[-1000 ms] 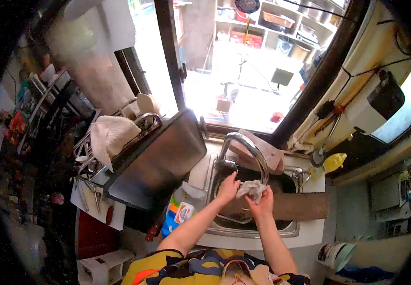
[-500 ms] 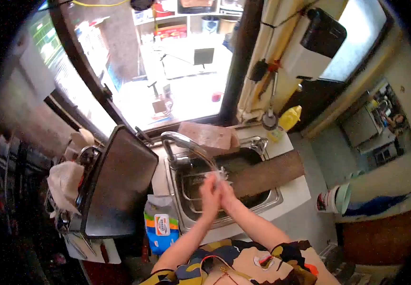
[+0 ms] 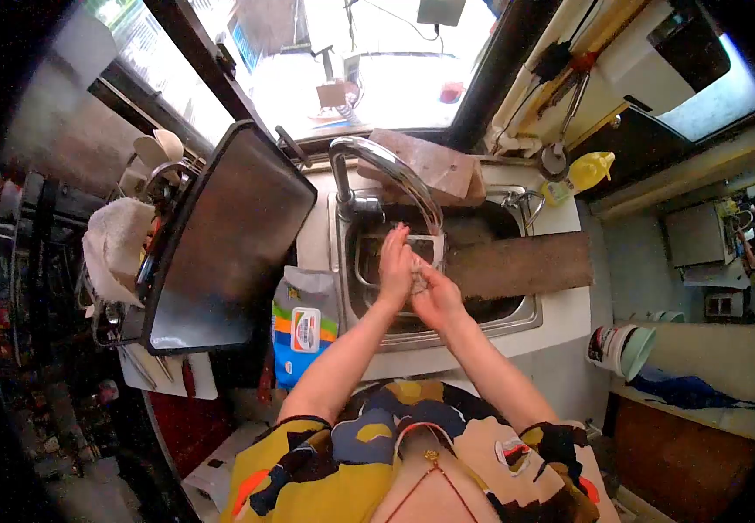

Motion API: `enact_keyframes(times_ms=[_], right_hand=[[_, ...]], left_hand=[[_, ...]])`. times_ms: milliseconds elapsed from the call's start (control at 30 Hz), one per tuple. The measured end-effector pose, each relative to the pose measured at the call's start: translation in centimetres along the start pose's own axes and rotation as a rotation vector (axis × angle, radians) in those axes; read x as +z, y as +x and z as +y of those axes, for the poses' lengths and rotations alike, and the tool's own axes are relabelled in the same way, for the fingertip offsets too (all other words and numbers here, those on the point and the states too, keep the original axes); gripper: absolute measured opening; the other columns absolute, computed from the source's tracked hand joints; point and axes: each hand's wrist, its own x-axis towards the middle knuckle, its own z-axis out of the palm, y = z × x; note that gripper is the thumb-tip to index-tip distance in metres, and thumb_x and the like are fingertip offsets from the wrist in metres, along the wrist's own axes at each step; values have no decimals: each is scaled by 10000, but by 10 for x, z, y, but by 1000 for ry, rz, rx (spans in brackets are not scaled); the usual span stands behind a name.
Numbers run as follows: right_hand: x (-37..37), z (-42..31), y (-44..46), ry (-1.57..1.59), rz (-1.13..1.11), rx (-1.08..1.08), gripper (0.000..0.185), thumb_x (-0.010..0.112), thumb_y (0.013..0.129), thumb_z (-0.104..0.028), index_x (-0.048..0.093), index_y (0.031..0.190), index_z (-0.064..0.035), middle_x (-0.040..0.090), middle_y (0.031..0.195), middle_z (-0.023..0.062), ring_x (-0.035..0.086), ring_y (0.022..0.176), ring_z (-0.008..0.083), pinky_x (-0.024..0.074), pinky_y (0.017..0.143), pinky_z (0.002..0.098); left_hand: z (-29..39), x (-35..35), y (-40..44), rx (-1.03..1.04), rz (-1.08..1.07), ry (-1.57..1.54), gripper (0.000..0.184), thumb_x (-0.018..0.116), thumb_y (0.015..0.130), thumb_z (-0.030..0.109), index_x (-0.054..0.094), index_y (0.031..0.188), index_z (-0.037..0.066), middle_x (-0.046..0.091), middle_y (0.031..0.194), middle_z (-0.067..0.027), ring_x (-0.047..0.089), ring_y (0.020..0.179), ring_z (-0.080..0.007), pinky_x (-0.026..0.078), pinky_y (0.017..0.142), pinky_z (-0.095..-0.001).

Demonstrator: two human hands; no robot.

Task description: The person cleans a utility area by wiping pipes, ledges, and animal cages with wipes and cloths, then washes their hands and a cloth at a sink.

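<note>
Both my hands are together over the steel sink (image 3: 530,324), just below the mouth of the chrome faucet (image 3: 412,186). My left hand (image 3: 395,266) has its fingers stretched out and pointing away from me. Against its palm side, my right hand (image 3: 438,296) is held with bent fingers. A small pale patch shows between the two hands; I cannot tell whether it is water, foam or a thing. Under and behind the hands lies the dark sink bowl, partly covered on the right by a long brown board (image 3: 521,266).
A pinkish-brown block (image 3: 421,161) stands behind the faucet. At left are a dark upright panel (image 3: 229,244), a white cloth (image 3: 119,244) and a blue-and-grey wipes pack (image 3: 303,327). A yellow bottle (image 3: 588,172) stands back right; a white bucket (image 3: 608,349) is at far right.
My view has tilted down, so the sink sits higher in it. My hands have come nearer to me and slightly apart, and the left fingers have straightened.
</note>
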Motion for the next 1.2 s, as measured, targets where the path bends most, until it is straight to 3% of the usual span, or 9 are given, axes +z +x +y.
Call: enact_keyframes(times_ms=[100, 233, 333, 533, 633, 667, 1000, 1067, 1200], right_hand=[[-13, -22, 19, -77, 62, -69, 405, 483, 922, -239, 479, 1271, -34, 538, 1235, 83, 525, 1075, 221, 405, 960, 352], [-42, -25, 24, 81, 22, -69, 421, 495, 911, -216, 454, 1290, -38, 518, 1261, 126, 508, 1141, 266, 407, 978, 388], [-18, -14, 2, -57, 56, -31, 445, 418, 934, -205, 378, 1332, -10, 421, 1351, 145, 432, 1217, 291, 343, 1036, 402], [-66, -31, 36, -59, 69, -58, 398, 385, 946, -223, 445, 1280, -15, 507, 1274, 118, 515, 1120, 269, 430, 941, 409], [-25, -29, 10, -143, -85, -10, 407, 374, 960, -255, 426, 1284, -15, 501, 1282, 101, 496, 1141, 270, 393, 981, 412], [13, -22, -3, -111, 299, 57, 423, 347, 969, -216, 351, 1351, -37, 430, 1347, 115, 415, 1230, 260, 312, 1056, 402], [-31, -30, 18, 43, -306, 9, 483, 371, 962, -357, 358, 1355, -77, 439, 1359, 86, 411, 1252, 238, 336, 1029, 374], [7, -22, -4, -208, 168, 111, 443, 357, 969, -335, 393, 1334, -86, 457, 1336, 79, 432, 1220, 249, 328, 1044, 397], [-3, -43, 14, -184, 66, 66, 433, 339, 973, -336, 410, 1318, -84, 442, 1347, 91, 424, 1224, 251, 348, 1023, 398]], left_hand=[[10, 19, -22, 194, -89, -31, 422, 412, 879, 142, 449, 1272, -6, 390, 1382, -162, 322, 1302, -309, 206, 1087, -402], [43, 34, -43, 447, -107, 16, 408, 507, 932, 262, 475, 1282, 55, 438, 1321, -210, 410, 1250, -280, 321, 1021, -425], [16, 14, -2, 110, -35, -76, 416, 437, 879, 131, 445, 1276, 9, 397, 1363, -183, 315, 1290, -350, 208, 1080, -426], [47, 38, -56, 112, -191, -105, 477, 457, 853, 110, 421, 1327, 68, 318, 1439, -151, 172, 1380, -297, 87, 1115, -384], [20, 43, -32, 19, -114, -13, 408, 419, 903, 186, 462, 1281, 37, 386, 1377, -184, 286, 1319, -325, 162, 1098, -411], [11, 33, -18, 40, -44, -33, 405, 415, 905, 189, 464, 1273, 28, 405, 1361, -177, 318, 1296, -327, 187, 1088, -410], [43, 44, -42, -59, -270, 254, 523, 513, 850, 151, 389, 1355, 94, 254, 1468, -142, 174, 1371, -332, 133, 1113, -411], [27, 31, -18, 30, -98, 246, 466, 486, 862, 150, 420, 1314, 61, 312, 1429, -148, 242, 1333, -331, 188, 1085, -422], [6, 35, -25, 210, 75, 164, 414, 419, 902, 200, 451, 1261, -4, 381, 1380, -167, 330, 1280, -344, 257, 1052, -439]])
